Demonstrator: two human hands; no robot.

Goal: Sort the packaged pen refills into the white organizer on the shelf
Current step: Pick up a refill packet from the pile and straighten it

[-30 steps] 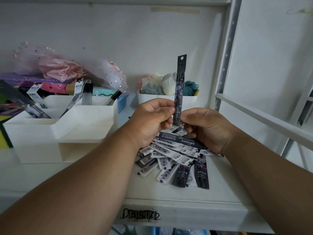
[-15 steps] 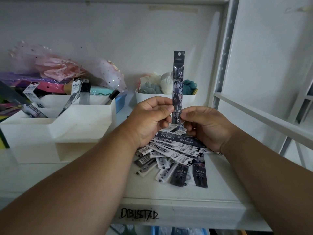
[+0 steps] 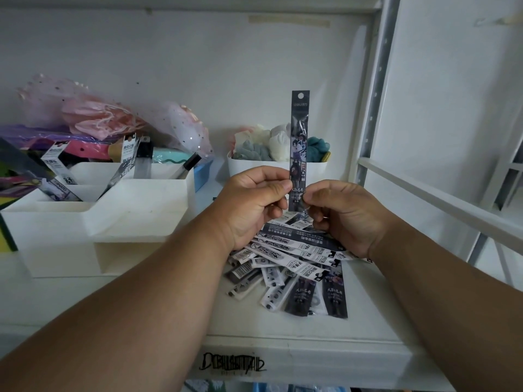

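Note:
A long dark refill packet (image 3: 299, 137) stands upright above the shelf. My left hand (image 3: 254, 203) pinches its lower left edge, and my right hand (image 3: 342, 213) pinches its bottom end from the right. Below both hands lies a loose pile of packaged refills (image 3: 291, 267), some white and some dark, fanned out on the shelf. The white organizer (image 3: 113, 222) stands to the left, with a few refill packets (image 3: 130, 159) leaning in its rear compartments.
A small white bin of fabric items (image 3: 277, 165) sits behind the hands. Pink tulle and coloured packages (image 3: 93, 120) crowd the back left. A metal shelf upright (image 3: 376, 89) and a slanted rail (image 3: 441, 199) stand at the right. The shelf front edge (image 3: 283, 360) carries a scribbled label.
Both hands have turned the upright packet so that its printed face shows. It stands a little straighter; the pile and the organizer have not moved.

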